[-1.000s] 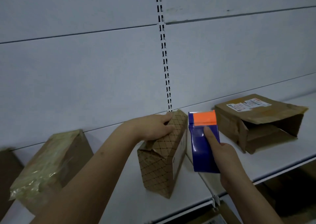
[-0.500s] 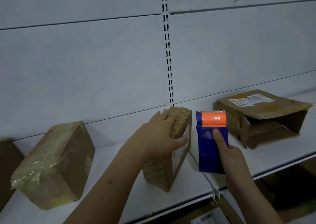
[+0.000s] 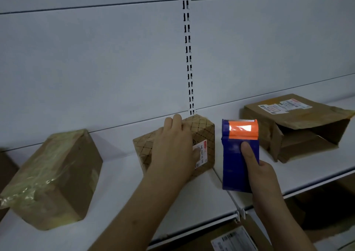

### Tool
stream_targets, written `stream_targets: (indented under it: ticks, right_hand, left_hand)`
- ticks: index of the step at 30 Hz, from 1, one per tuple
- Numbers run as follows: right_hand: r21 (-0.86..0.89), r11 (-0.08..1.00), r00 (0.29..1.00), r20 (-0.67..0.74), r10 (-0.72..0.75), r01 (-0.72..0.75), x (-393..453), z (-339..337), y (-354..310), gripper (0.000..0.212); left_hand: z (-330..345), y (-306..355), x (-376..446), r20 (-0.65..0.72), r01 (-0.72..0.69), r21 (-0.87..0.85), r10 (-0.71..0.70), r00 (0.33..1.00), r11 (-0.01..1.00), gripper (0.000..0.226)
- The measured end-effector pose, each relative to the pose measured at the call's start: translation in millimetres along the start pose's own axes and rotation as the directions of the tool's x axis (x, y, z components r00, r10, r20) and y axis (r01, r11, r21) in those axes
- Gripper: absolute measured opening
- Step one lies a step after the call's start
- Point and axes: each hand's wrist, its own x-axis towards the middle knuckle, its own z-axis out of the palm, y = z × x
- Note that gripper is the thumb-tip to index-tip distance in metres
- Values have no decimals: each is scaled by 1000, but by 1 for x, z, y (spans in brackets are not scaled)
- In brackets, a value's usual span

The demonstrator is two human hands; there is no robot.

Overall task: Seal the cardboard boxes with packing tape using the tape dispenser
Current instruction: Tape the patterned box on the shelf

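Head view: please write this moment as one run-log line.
left hand: resting on patterned box | right hand: holding tape dispenser | tape: not applied

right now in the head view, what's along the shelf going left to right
tape-wrapped box → left hand on the patterned box → tape dispenser gripped by the right hand → open box with shipping label

This looks like a stockroom or the back of a shop. White metal shelving (image 3: 119, 189) runs along a pale panelled back wall (image 3: 96, 58), with a slotted upright (image 3: 188, 49) of the kind used for adjustable shop shelves. Parcels sit spaced along the shelf: a taped cardboard box (image 3: 55, 176), a patterned box (image 3: 201, 135) and an open box (image 3: 299, 124) bearing shipping labels.
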Motion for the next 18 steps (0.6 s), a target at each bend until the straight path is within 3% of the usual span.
stream_targets:
  ticks: [3,5,11,18]
  right_hand:
    - [-5,1000,1000,-12,-7,7,0,2,0,54]
    - [20,1000,999,-31,18,-18,3,2,-1,49]
    - [87,991,994,-35,103,-100,11,-7,-4,41]
    - [62,987,989,12,147,-147,-5,-12,-19,68]
  left_hand:
    - [24,13,-7,-267,58,-73,-75,961,996,27]
    - [36,7,-6,-343,37,-88,-65,937,995,28]
    - [37,-9,-6,-302,-67,-51,49,952,996,30]
    - [29,-53,-4,-352,-265,-137,203,914,954,42]
